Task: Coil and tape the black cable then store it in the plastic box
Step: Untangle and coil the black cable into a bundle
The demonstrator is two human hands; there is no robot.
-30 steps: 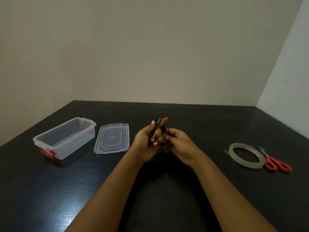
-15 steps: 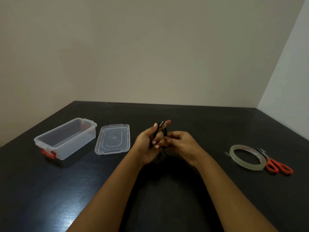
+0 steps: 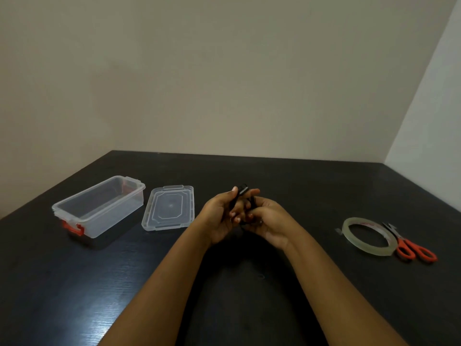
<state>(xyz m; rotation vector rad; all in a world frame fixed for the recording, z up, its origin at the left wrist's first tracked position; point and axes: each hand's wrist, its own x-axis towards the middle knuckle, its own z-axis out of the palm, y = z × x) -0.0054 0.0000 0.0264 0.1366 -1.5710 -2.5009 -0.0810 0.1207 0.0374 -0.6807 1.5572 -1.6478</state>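
Both hands meet above the middle of the dark table. My left hand (image 3: pixel 220 216) holds the coiled black cable (image 3: pixel 241 192), whose plug end sticks up between the fingertips. My right hand (image 3: pixel 268 221) curls its fingers round the lower part of the same coil, most of which is hidden between the palms. The clear plastic box (image 3: pixel 99 206) with red latches stands open at the left, its lid (image 3: pixel 169 208) lying flat beside it. A roll of clear tape (image 3: pixel 366 236) lies at the right.
Orange-handled scissors (image 3: pixel 411 248) lie against the right side of the tape roll. The table (image 3: pixel 74 295) is dark and wood-grained, set against beige walls at the back and right.
The hands stay together and have shifted only slightly. The right fingers have worked a little further round the coil.
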